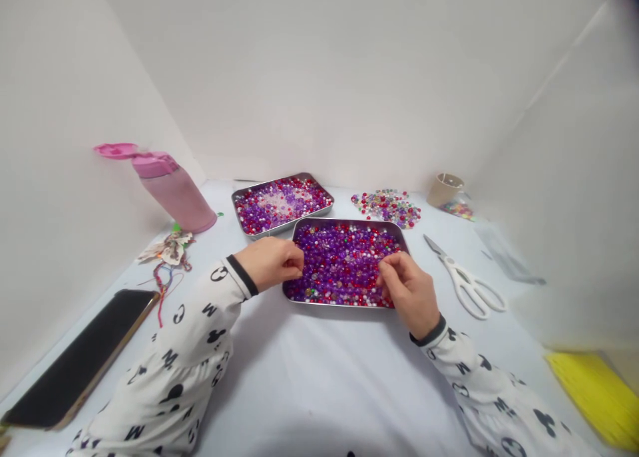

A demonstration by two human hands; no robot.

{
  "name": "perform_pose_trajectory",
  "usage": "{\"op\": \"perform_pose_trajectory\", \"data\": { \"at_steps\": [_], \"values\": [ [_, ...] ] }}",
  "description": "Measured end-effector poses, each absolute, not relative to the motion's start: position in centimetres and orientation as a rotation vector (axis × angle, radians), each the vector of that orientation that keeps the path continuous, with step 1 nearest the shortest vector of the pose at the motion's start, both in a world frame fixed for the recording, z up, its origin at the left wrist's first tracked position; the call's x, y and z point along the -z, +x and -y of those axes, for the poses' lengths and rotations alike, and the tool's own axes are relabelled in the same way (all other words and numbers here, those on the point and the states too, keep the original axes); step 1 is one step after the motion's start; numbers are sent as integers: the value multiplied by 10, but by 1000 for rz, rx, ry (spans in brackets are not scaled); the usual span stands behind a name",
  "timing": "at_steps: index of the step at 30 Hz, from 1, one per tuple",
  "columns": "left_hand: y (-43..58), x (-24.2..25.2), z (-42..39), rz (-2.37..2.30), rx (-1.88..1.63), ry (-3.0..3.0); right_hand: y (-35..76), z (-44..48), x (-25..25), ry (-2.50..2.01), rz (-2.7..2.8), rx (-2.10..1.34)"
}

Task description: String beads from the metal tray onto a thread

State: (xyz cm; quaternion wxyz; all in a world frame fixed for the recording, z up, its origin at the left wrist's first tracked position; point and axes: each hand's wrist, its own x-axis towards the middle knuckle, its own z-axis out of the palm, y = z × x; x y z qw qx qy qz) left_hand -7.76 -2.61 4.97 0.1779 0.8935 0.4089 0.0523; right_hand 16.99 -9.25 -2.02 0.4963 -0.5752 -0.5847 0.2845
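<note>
left hand [269, 263] and right hand [407, 294] at metal tray [339, 304] of purple and red beads [342, 261]; fingers [387, 268] nearly closed, possibly on bead, hard to tell; small beads call for fine pinch.

Free passage: open counter [319, 390] between the forearms, nearer the body than the hands. Obstacles: ahead of the left hand [269, 264], a second bead tray [269, 181] and a pink bottle [174, 192]; to its left, a phone [80, 357]; right of the right hand [407, 294], white-handled scissors [456, 271]; beneath both hands, a bead-filled tray [339, 304].
</note>
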Motion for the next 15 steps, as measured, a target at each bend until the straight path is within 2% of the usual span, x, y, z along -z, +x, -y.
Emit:
{"op": "perform_pose_trajectory", "data": {
  "at_steps": [4,7,12,15],
  "values": [
    [-75,-41,26,-1216,-33,2520,170,92,18,-1440,1510,-656],
    [-75,-50,32,-1191,-75,2568,170,92,17,-1448,1545,-599],
    [-74,-81,52,-1255,-355,2693,169,90,15,-1394,1578,-439],
    [-53,-81,59,-1288,-601,2698,169,89,15,-1351,1562,-408]
  ]
}}
